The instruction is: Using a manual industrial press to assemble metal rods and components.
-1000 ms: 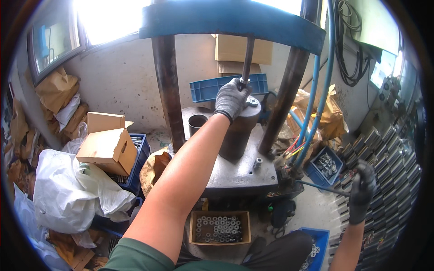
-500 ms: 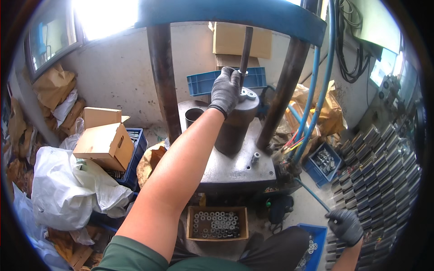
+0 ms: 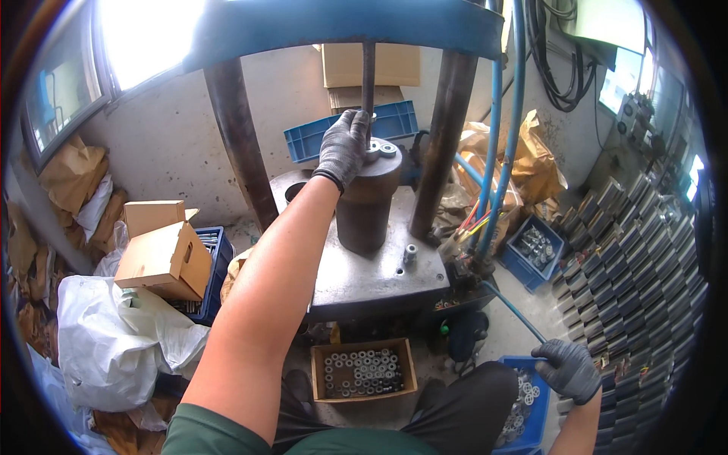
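Observation:
My left hand point(image 3: 345, 149), in a grey knit glove, reaches to the upright metal rod point(image 3: 368, 80) of a press. Its fingers are closed at the rod's lower part, just above a dark metal cylinder point(image 3: 365, 216). A small pale edge shows by the fingertips, too little to name. Beside the rod, ring-shaped metal parts point(image 3: 387, 150) lie on the cylinder's top. My right hand point(image 3: 570, 371), gloved alike, is wrapped around the end of a thin blue lever point(image 3: 516, 312) at the press's right.
A carton point(image 3: 312, 373) of ring parts sits on the floor before me. Right of it is a blue bin point(image 3: 537, 425) of metal discs. Dark posts point(image 3: 446, 144) flank the cylinder. An open cardboard box point(image 3: 163, 262) stands left, stacked metal pieces point(image 3: 629, 296) right.
The view has swung, so the scene sits further left and a little higher. My left hand stays at the rod, and my right hand stays on the lever.

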Tool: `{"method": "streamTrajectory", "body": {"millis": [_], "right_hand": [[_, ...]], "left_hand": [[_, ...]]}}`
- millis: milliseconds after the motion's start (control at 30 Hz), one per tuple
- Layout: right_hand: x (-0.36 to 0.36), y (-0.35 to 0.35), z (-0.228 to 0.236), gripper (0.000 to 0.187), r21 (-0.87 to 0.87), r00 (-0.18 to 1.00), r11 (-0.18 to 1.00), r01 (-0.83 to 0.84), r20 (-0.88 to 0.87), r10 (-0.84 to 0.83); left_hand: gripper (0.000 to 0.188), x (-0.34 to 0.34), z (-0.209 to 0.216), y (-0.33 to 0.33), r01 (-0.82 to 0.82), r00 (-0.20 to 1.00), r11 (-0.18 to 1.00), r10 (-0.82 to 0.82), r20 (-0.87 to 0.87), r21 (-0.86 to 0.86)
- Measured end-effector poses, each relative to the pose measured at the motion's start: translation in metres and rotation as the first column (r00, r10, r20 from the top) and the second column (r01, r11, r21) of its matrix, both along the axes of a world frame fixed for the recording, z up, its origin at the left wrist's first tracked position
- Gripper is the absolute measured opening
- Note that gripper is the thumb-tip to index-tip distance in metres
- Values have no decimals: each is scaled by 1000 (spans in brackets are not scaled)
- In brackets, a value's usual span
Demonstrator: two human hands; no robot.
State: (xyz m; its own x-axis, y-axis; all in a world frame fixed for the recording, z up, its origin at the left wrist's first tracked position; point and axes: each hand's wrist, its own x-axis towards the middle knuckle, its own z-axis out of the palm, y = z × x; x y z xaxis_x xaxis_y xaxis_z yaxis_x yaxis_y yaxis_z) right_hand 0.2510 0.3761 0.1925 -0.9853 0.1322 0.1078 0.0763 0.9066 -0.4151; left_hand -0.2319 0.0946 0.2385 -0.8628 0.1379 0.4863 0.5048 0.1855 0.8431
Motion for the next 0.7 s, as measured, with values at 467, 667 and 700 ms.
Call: {"method": "streamTrajectory", "body": {"millis": [467, 667, 700], "right_hand": [[8, 17, -12, 21, 111, 976, 991, -70, 212, 46], [6, 15, -7, 22, 39, 980, 998, -45, 194, 37], [6, 15, -7, 22, 36, 983, 999, -33, 182, 26]], "left_hand": [[32, -2, 3, 0, 56, 998, 998, -56, -10, 7], [32, -8, -1, 0, 59, 998, 998, -59, 4, -2], [32, -10, -1, 0, 59, 998, 998, -59, 5, -2]]}}
